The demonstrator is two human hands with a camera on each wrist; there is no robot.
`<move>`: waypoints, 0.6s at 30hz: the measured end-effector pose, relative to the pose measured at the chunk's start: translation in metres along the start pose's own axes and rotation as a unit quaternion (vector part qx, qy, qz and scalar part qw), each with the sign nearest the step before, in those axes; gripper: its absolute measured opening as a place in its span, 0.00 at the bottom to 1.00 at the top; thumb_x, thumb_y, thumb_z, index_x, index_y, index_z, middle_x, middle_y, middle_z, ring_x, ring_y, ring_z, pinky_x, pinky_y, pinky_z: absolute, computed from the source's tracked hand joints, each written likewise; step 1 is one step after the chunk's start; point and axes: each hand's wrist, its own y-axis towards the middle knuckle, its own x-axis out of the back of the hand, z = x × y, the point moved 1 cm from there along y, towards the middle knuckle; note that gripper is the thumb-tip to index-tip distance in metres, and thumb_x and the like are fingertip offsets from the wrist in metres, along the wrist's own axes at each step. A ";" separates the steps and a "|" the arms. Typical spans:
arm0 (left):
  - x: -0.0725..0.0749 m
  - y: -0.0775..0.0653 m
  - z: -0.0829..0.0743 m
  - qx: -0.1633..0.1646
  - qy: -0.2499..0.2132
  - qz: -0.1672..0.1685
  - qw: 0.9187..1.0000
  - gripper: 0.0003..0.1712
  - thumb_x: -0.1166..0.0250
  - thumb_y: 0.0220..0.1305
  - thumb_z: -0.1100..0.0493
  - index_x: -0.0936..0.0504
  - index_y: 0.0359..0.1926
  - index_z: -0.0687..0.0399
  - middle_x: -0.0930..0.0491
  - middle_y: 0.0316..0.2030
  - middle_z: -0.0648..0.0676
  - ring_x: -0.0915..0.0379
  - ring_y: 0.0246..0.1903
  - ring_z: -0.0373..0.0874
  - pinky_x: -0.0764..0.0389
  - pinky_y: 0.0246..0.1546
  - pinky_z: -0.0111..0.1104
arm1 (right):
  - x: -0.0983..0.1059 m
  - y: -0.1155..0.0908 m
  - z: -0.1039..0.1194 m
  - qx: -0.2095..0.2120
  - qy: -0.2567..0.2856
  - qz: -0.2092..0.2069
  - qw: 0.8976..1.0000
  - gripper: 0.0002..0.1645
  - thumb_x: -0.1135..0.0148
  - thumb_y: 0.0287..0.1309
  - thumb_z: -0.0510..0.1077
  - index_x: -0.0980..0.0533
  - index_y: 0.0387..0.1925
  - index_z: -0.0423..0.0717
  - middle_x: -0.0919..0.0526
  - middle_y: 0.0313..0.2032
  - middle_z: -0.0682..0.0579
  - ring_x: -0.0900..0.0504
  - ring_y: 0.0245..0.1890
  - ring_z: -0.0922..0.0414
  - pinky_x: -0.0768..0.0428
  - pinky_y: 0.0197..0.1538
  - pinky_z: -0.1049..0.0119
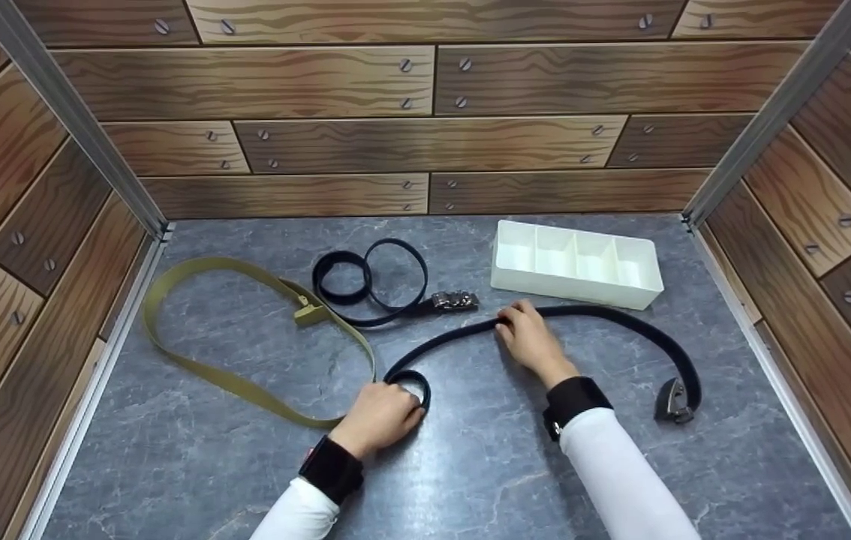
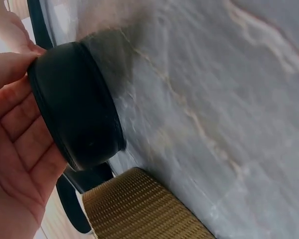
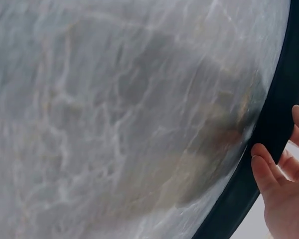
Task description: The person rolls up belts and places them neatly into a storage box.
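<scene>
A black belt [image 1: 639, 328] curves across the grey surface, its silver buckle [image 1: 672, 403] at the right end and its other end in a loose loop. My left hand [image 1: 380, 412] grips that loop; in the left wrist view the thumb lies on the black strap [image 2: 74, 104] and the fingers behind it. Farther along, my right hand [image 1: 534, 341] pinches the strap between thumb and fingers, seen in the right wrist view on the belt [image 3: 274, 129]. An olive webbed belt [image 1: 234, 384] forms a wide loop beside my left hand.
A second dark belt [image 1: 388, 319] lies loosely coiled behind, its metal buckle [image 1: 455, 301] toward the right. A white tray [image 1: 572, 283] with several compartments stands at the back right. Wood-patterned panels [image 1: 335, 82] wall in the back and sides.
</scene>
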 end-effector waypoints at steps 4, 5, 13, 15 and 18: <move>-0.001 0.000 -0.005 0.006 0.017 -0.016 1.000 0.17 0.36 0.61 0.51 0.22 0.17 0.48 0.22 0.17 0.51 0.25 0.17 0.51 0.30 0.16 0.43 | -0.003 -0.004 0.015 0.005 -0.004 -0.001 1.000 0.20 0.39 0.64 0.39 0.24 0.56 0.38 0.28 0.58 0.40 0.24 0.54 0.43 0.26 0.57 0.49; -0.001 0.000 -0.006 0.007 0.021 -0.022 1.000 0.17 0.35 0.61 0.52 0.22 0.17 0.48 0.22 0.17 0.51 0.26 0.16 0.51 0.30 0.16 0.43 | -0.006 -0.006 0.021 0.012 0.002 -0.001 1.000 0.19 0.39 0.63 0.39 0.23 0.55 0.38 0.27 0.57 0.40 0.23 0.52 0.44 0.25 0.55 0.49; -0.003 -0.002 -0.013 0.023 0.056 -0.061 0.996 0.15 0.34 0.58 0.51 0.22 0.18 0.49 0.23 0.16 0.52 0.27 0.14 0.52 0.31 0.13 0.43 | -0.034 -0.032 0.075 0.074 0.124 0.129 0.981 0.08 0.39 0.63 0.38 0.18 0.39 0.36 0.16 0.31 0.47 0.18 0.28 0.55 0.19 0.35 0.62; -0.003 -0.002 -0.014 0.027 0.062 -0.063 0.996 0.16 0.34 0.58 0.50 0.22 0.18 0.49 0.23 0.15 0.52 0.27 0.14 0.52 0.31 0.13 0.43 | -0.039 -0.038 0.085 0.060 0.156 0.165 0.972 0.10 0.40 0.65 0.40 0.18 0.39 0.37 0.16 0.28 0.47 0.17 0.23 0.55 0.20 0.29 0.64; -0.005 -0.002 -0.015 0.031 0.067 -0.068 0.995 0.17 0.33 0.57 0.50 0.24 0.17 0.49 0.24 0.15 0.51 0.28 0.13 0.51 0.31 0.12 0.42 | -0.047 -0.044 0.095 0.039 0.180 0.190 0.964 0.12 0.39 0.65 0.41 0.18 0.43 0.36 0.17 0.23 0.48 0.17 0.18 0.53 0.21 0.21 0.65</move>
